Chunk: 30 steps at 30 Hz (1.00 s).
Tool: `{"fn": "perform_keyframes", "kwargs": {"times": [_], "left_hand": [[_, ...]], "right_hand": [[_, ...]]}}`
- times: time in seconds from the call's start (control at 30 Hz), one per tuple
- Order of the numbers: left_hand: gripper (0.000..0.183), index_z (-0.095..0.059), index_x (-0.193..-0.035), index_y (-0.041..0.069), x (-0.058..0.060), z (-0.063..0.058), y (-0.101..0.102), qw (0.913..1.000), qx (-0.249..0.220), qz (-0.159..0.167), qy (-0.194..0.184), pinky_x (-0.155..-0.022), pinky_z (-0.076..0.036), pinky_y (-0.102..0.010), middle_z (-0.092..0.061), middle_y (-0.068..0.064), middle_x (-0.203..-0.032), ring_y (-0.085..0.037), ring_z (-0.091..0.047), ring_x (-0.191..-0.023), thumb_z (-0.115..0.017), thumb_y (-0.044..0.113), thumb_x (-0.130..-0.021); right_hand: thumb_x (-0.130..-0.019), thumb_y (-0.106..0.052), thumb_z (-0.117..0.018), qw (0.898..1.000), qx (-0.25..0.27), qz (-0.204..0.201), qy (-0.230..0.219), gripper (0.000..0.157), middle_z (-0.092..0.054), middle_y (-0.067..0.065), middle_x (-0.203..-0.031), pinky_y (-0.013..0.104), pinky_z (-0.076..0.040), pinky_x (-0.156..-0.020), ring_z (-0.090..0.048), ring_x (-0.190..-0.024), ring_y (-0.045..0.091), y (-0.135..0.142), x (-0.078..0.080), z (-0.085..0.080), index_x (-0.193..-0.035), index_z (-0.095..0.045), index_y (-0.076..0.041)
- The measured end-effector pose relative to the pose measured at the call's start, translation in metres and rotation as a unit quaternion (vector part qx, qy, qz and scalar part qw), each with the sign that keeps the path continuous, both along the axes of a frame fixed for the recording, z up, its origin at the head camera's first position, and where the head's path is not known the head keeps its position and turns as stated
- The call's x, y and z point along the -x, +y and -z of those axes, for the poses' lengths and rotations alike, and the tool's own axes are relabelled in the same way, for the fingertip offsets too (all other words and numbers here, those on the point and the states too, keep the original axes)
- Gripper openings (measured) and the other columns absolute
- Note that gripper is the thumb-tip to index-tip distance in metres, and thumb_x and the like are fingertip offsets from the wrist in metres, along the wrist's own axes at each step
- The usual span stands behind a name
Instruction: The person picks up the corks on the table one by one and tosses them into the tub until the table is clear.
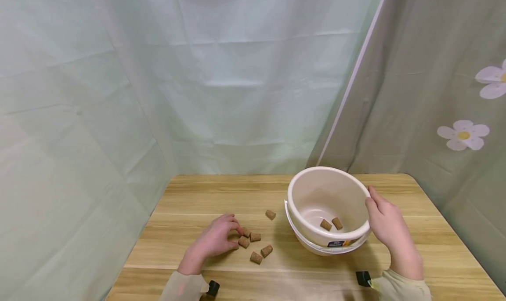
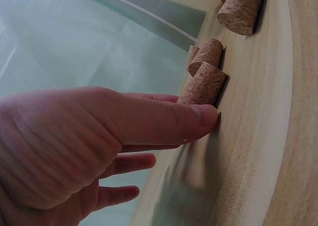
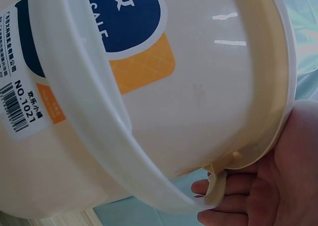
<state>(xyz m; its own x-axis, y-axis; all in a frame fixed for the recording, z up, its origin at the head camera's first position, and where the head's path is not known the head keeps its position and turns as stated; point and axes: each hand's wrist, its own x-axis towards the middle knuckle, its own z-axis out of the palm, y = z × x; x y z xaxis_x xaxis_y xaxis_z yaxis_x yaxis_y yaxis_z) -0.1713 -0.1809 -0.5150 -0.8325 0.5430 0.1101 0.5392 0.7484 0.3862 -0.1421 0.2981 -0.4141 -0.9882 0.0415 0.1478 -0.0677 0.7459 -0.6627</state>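
Note:
My left hand point(image 1: 216, 237) reaches over the wood table with thumb and forefinger apart, the tips right at a cork point(image 1: 243, 241) in a small cluster. In the left wrist view its thumb overlaps the lower end of the nearest cork point(image 2: 202, 86), while the other fingers extend loosely. My right hand point(image 1: 389, 222) grips the right rim of a cream plastic bucket point(image 1: 312, 237), which tilts toward me. Inside the bucket lie two corks, one on the left point(image 1: 326, 224) and one on the right point(image 1: 337, 223). The fingers behind the bucket wall are partly hidden.
A lone cork point(image 1: 270, 214) lies farther back, and two more, a left one point(image 1: 256, 258) and a right one point(image 1: 266, 250), sit nearer me. The bucket's white handle point(image 3: 94, 112) hangs down its front. Pale curtains point(image 1: 253, 94) hang behind the table point(image 1: 308, 279).

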Motion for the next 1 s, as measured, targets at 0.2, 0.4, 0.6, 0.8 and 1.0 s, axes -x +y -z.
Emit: {"fn": "perform_keyframes", "kwargs": {"times": [0.2, 0.4, 0.6, 0.8, 1.0], "left_hand": [[0.029, -0.079, -0.104, 0.02, 0.001, 0.001, 0.0, 1.0, -0.002, 0.007, -0.004, -0.118, -0.039, -0.06, -0.069, -0.001, -0.116, -0.045, -0.052, -0.14, -0.095, 0.014, -0.08], [0.025, -0.077, -0.097, 0.022, 0.001, 0.001, -0.001, 0.9998, -0.01, 0.01, -0.011, -0.119, -0.04, -0.059, -0.068, 0.001, -0.115, -0.045, -0.051, -0.141, -0.094, 0.014, -0.081], [0.024, -0.077, -0.095, 0.022, 0.0, -0.002, -0.002, 0.9994, -0.018, 0.011, -0.026, -0.118, -0.04, -0.06, -0.07, 0.0, -0.116, -0.045, -0.051, -0.141, -0.095, 0.015, -0.081], [0.024, -0.077, -0.096, 0.021, -0.001, -0.005, -0.004, 0.9989, -0.024, 0.005, -0.039, -0.12, -0.038, -0.06, -0.073, 0.001, -0.115, -0.045, -0.051, -0.142, -0.095, 0.017, -0.08], [0.025, -0.078, -0.098, 0.02, -0.001, -0.009, -0.008, 0.998, -0.038, 0.004, -0.051, -0.12, -0.036, -0.062, -0.073, 0.002, -0.113, -0.044, -0.052, -0.14, -0.095, 0.015, -0.079]], "right_hand": [[-0.117, -0.038, -0.028, 1.0, 0.0, 0.001, 0.004, 0.064, -0.039, 0.036, -0.159, 0.077, -0.033, -0.112, -0.039, -0.143, 0.061, -0.001, 0.0, 0.0, -0.161, -0.034, 0.008], [-0.117, -0.037, -0.029, 1.0, 0.001, -0.001, 0.008, 0.064, -0.039, 0.037, -0.158, 0.077, -0.034, -0.112, -0.04, -0.143, 0.061, -0.001, -0.001, -0.001, -0.161, -0.034, 0.009], [-0.117, -0.038, -0.029, 1.0, 0.002, -0.001, 0.006, 0.064, -0.039, 0.037, -0.159, 0.077, -0.034, -0.112, -0.039, -0.143, 0.061, -0.001, -0.001, -0.001, -0.161, -0.033, 0.009], [-0.117, -0.038, -0.028, 1.0, 0.003, 0.0, 0.004, 0.064, -0.038, 0.036, -0.159, 0.077, -0.034, -0.112, -0.039, -0.143, 0.061, -0.001, -0.002, 0.0, -0.162, -0.033, 0.008], [-0.117, -0.038, -0.028, 1.0, 0.001, -0.003, 0.003, 0.064, -0.038, 0.036, -0.159, 0.077, -0.033, -0.111, -0.039, -0.143, 0.061, 0.0, -0.001, -0.001, -0.162, -0.032, 0.008]]}}
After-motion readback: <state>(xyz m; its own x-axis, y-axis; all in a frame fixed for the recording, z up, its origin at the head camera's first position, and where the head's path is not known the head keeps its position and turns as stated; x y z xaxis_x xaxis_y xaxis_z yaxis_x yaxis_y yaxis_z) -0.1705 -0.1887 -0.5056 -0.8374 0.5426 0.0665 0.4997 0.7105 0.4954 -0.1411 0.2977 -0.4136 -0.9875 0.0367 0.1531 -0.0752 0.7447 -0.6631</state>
